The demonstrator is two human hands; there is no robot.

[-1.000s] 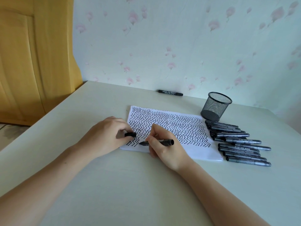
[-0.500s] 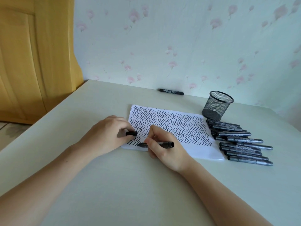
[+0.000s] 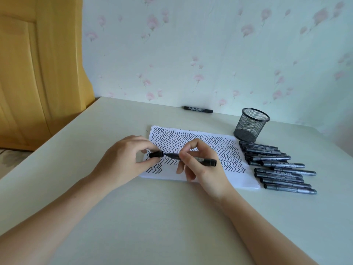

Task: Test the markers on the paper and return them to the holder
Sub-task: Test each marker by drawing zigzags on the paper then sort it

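Observation:
A white sheet of paper [image 3: 235, 176] covered with black zigzag lines lies on the table. My right hand [image 3: 202, 165] grips a black marker [image 3: 202, 161] just above the paper, its tip pointing left. My left hand [image 3: 124, 159] pinches the marker's black cap [image 3: 156, 154], whose open end almost touches the tip. A black mesh holder [image 3: 250, 125] stands at the paper's far right corner. Several grey-black markers [image 3: 278, 169] lie in a row to the right of the paper.
One more black marker [image 3: 198, 109] lies by the flowered wall at the table's far edge. A yellow wooden door [image 3: 38, 73] stands to the left. The pale table [image 3: 152, 217] reaches down to me.
My right hand has lifted the marker off the paper and turned its tip toward the cap. My left hand has raised the cap to meet the tip.

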